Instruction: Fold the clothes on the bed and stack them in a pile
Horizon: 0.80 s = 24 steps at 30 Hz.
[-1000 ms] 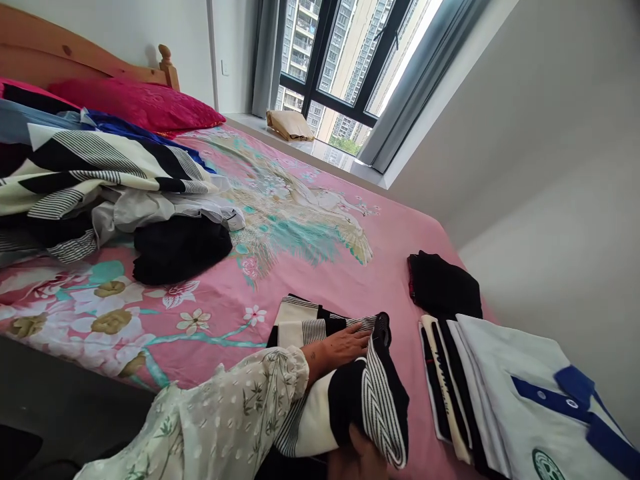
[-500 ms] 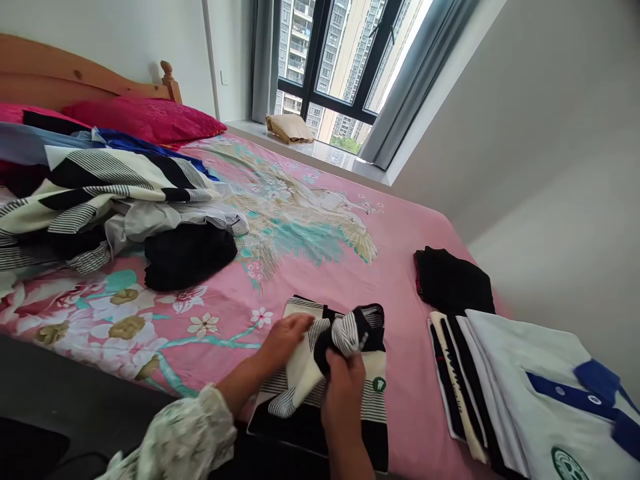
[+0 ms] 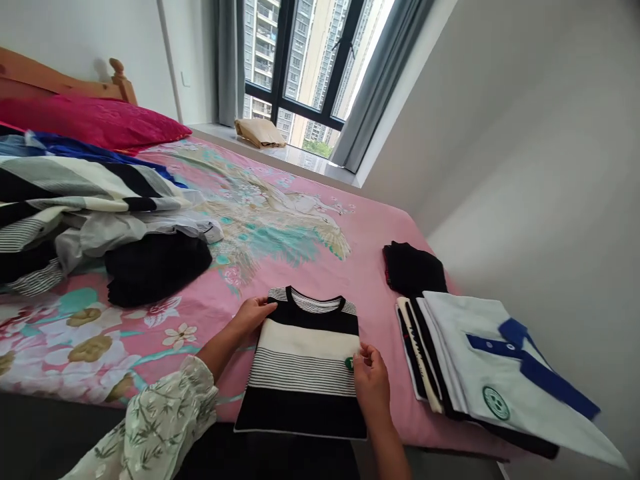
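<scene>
A folded black and cream striped top [image 3: 305, 363] lies flat on the pink flowered bedsheet [image 3: 300, 247] near the bed's front edge. My left hand [image 3: 254, 312] grips its upper left corner, fingers curled over the edge. My right hand [image 3: 371, 380] pinches the top's right edge beside a small green badge. A light flowered sleeve covers my left forearm.
To the right a stack of folded clothes has a white shirt with blue collar [image 3: 493, 363] on top, a folded black garment [image 3: 414, 268] behind it. A heap of unfolded clothes [image 3: 90, 213] lies left, a red pillow [image 3: 95, 120] by the headboard. A tan bag [image 3: 260, 132] sits on the window sill.
The striped top was being turned over and bunched in both hands; now it lies flat and folded, neckline away from me. The view has shifted to the right.
</scene>
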Each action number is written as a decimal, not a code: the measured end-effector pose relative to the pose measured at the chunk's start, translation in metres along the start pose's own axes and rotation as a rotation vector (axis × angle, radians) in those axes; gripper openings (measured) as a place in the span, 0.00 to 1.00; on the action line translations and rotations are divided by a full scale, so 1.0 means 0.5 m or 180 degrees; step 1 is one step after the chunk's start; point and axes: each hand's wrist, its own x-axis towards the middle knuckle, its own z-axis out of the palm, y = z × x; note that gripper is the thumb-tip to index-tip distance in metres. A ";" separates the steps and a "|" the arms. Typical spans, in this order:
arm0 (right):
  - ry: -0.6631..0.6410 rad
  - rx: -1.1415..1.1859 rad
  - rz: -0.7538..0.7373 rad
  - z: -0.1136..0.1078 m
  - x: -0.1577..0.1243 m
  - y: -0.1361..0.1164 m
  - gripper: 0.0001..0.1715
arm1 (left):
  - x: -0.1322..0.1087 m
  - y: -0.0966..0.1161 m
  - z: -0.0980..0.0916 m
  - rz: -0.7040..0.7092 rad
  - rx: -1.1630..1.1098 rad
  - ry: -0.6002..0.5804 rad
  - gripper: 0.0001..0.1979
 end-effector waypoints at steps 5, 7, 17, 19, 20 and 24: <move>-0.0355 -0.0794 0.0434 -0.039 0.016 -0.005 0.23 | 0.057 0.005 0.011 0.0281 0.0398 0.0316 0.20; -0.0403 -0.1111 0.0577 -0.046 0.016 -0.015 0.23 | 0.051 0.003 0.006 0.0307 0.0584 0.0459 0.23; -0.0843 -0.1019 0.0641 -0.073 -0.072 0.031 0.22 | -0.215 -0.085 -0.034 -0.0128 0.1184 0.0147 0.22; -0.0853 -0.1056 0.0580 -0.077 -0.087 0.030 0.22 | -0.252 -0.100 -0.030 -0.0128 0.1391 0.0185 0.22; -0.0855 -0.1064 0.0537 -0.079 -0.093 0.030 0.22 | -0.265 -0.105 -0.027 -0.0054 0.1516 0.0259 0.22; -0.0805 -0.1182 0.0404 -0.087 -0.111 0.043 0.19 | -0.299 -0.120 -0.022 0.0185 0.2094 0.0673 0.19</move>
